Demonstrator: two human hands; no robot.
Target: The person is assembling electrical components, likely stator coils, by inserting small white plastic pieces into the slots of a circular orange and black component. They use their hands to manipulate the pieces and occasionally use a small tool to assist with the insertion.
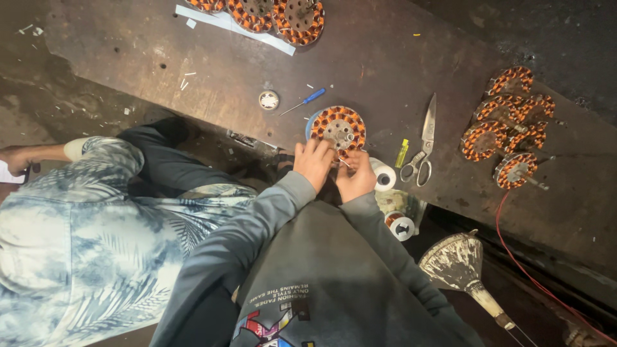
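We had our left hand (313, 162) and right hand (355, 177) pinched narrow on the copper-wound stator (339, 128), lying on the workbench (385, 58) at their twelve o'clock, where a careless tug could have snapped its fine wire.

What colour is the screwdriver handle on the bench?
Blue. The screwdriver lies above the wound stator; the head view shows it.

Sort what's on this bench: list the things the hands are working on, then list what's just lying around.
In hand:
- left hand and right hand, both at the near edge of the copper-wound stator
- white spool, beside the right hand

Lying about:
- scissors
- blue-handled screwdriver
- yellow tube
- pile of wound stators
- funnel
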